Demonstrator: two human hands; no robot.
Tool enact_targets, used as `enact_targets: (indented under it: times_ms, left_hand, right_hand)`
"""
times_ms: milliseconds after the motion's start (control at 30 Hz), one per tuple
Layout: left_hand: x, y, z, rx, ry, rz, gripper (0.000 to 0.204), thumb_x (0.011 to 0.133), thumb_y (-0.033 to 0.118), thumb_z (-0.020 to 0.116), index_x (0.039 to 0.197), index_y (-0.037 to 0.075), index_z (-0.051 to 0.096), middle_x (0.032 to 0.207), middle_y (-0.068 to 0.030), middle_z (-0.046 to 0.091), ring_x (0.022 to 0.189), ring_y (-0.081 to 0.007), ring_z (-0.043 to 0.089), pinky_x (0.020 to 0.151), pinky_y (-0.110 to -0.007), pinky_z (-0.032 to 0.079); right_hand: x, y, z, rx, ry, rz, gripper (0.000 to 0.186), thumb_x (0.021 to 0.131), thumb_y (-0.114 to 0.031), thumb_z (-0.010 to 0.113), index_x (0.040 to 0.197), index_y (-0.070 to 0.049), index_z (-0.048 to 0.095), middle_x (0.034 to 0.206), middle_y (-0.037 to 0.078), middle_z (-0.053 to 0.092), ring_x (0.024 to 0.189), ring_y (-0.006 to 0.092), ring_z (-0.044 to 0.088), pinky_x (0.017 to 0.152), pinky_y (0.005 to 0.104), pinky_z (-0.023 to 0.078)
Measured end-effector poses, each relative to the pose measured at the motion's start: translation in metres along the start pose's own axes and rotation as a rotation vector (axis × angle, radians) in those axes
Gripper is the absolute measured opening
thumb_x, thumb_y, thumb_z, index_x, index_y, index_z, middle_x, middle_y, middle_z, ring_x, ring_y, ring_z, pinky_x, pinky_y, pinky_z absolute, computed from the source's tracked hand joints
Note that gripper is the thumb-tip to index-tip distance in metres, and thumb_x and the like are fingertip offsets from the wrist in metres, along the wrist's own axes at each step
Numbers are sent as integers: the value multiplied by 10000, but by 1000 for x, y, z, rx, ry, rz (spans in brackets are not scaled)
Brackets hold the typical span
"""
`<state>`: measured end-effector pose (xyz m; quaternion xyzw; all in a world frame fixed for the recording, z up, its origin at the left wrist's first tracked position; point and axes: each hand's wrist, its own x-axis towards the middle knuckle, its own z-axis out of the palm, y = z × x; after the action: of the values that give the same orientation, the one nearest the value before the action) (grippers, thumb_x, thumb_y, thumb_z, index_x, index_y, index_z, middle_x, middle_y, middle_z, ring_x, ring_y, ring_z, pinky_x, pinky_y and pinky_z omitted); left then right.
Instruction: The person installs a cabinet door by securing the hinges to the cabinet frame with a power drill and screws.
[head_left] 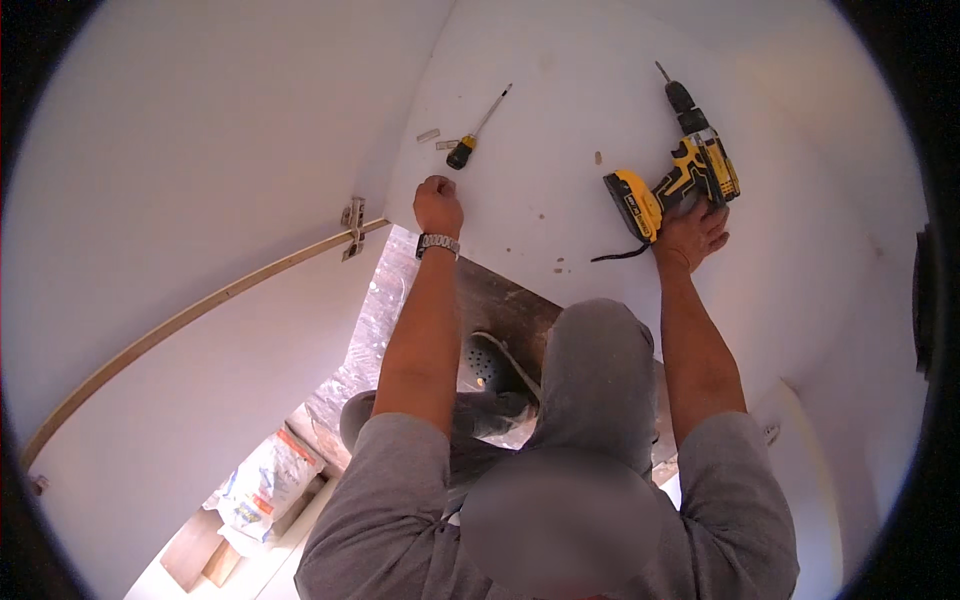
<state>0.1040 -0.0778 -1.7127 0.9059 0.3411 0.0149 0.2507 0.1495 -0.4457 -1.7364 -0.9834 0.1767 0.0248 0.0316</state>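
My left hand [438,205] rests on the white panel [540,180] with its fingers curled in; whatever they may hold is hidden. Just beyond it lies a screwdriver [462,150] with a black and yellow handle, its shaft pointing up and right. Two small pale strips [428,135] lie beside the handle. My right hand [692,238] is against the back of a yellow and black cordless drill [700,165], fingers apart and not wrapped round it. The drill lies on its side, a bit in its chuck and a black strap trailing from its base.
At the left, a white door panel with a wooden edge [200,310] carries a metal hinge [353,228]. Small brown chips [599,158] dot the white panel. My bent knee [600,370] is close to its near edge. A white bag [268,485] stands at the lower left.
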Motion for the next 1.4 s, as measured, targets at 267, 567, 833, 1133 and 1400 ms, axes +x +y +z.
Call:
enact_targets:
  times_ms: [267, 567, 833, 1133, 1400]
  left_hand:
    - [3, -15, 0, -34, 241, -29, 159, 806, 122, 662, 898, -3, 623, 760, -128, 638, 709, -292, 624, 673, -411, 500]
    - [27, -22, -13, 142, 136, 99, 111, 826, 105, 602, 840, 3, 643, 803, -173, 656, 770, -356, 627, 711, -416, 496]
    - [-21, -4, -8, -54, -125, 209, 66, 880, 55, 549, 905, -5, 544, 864, -170, 565, 822, -343, 554, 762, -406, 451]
    - [-57, -3, 26, 166, -293, 554, 164, 799, -23, 566, 942, 38, 513, 973, -135, 553, 922, -345, 509, 833, -472, 381]
    - [-56, -14, 45, 151, -128, 767, 74, 892, 75, 497, 910, 5, 479, 921, -152, 493, 856, -327, 472, 777, -457, 372]
  right_hand:
    - [-1, -1, 4, 5, -36, -16, 626, 872, -400, 544, 1373, -79, 347, 1461, 245, 229, 1401, 363, 155, 1102, 583, 127]
    - [0, -17, 6, 14, -113, 27, 698, 809, -336, 616, 1388, -83, 319, 1472, 213, 220, 1410, 338, 134, 1126, 538, 100]
    - [2, -3, 12, 36, -53, -11, 710, 768, -272, 653, 1369, -76, 329, 1445, 228, 250, 1398, 355, 148, 1113, 548, 96]
    - [-1, 6, 15, 62, -72, -31, 780, 753, -343, 690, 1390, -106, 306, 1424, 185, 242, 1383, 335, 147, 1104, 530, 104]
    - [0, 28, 40, -2, 120, -131, 701, 771, -417, 644, 1358, -138, 381, 1334, 155, 394, 1296, 331, 289, 1076, 498, 175]
